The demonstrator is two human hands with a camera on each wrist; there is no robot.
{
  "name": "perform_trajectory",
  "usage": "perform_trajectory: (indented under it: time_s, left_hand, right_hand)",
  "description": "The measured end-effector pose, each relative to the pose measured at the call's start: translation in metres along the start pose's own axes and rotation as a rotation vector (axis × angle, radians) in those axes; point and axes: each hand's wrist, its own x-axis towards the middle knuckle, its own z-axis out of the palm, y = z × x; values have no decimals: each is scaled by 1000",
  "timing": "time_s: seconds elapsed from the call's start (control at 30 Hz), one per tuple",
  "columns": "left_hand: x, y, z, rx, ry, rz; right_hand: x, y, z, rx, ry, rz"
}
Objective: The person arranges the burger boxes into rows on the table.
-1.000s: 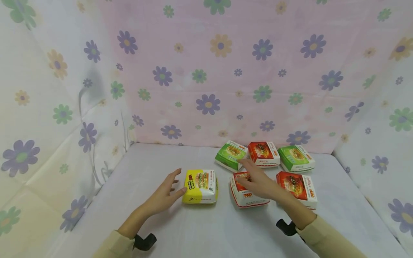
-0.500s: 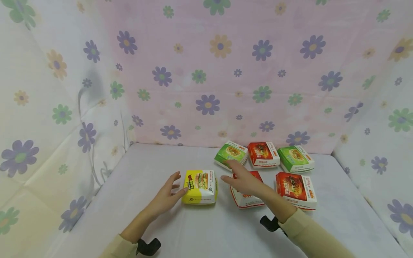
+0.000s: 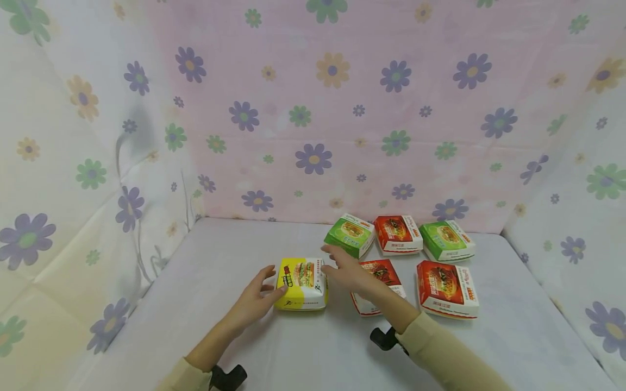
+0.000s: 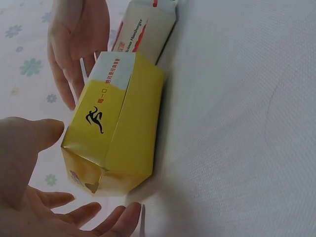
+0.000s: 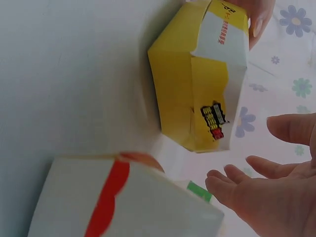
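Left hand (image 3: 256,296): its fingers are spread and loosely bent, pinching nothing; the thumb is just beside the near left of the yellow box, and whether it touches I cannot tell.
Yellow box (image 3: 302,285): flat on the counter (image 3: 293,353), between the two hands, its burger picture facing up.
Right hand (image 3: 348,271): fingers apart, holding nothing; the right wrist view shows a gap between them and the yellow box.
Left green box (image 3: 349,231): at the back, just beyond the right hand.
Front red box (image 3: 383,271): partly hidden by the right hand and forearm.
Back red box (image 3: 397,233): between the two green boxes.
Right green box (image 3: 446,239): at the back, near the back red box.
Right red box (image 3: 446,285): in front of the right green box.
Step at the yellow box: probably placing a hand at either side, short of a grip.
Next move on the yellow box: it seems to call for even, light contact from both sides, since thin card could dent.
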Motion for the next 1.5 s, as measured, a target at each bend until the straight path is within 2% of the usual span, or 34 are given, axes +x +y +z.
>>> perform_trajectory:
  time_s: [0.3, 0.6, 0.9, 1.2, 1.5]
  left_hand:
    - [0, 1, 3, -15, 12, -25]
    - [0, 3, 6, -31, 2, -34]
    - [2, -3, 11, -15, 2, -49]
    - [1, -3, 8, 0, -11, -45]
    - [6, -6, -4, 12, -53, -27]
  right_hand:
    - [8, 2, 13, 19, 33, 29]
    - [10, 5, 19, 19, 16, 37]
    - [14, 8, 23, 40, -3, 45]
    - [14, 6, 22, 15, -20, 42]
    - [9, 8, 22, -22, -36, 11]
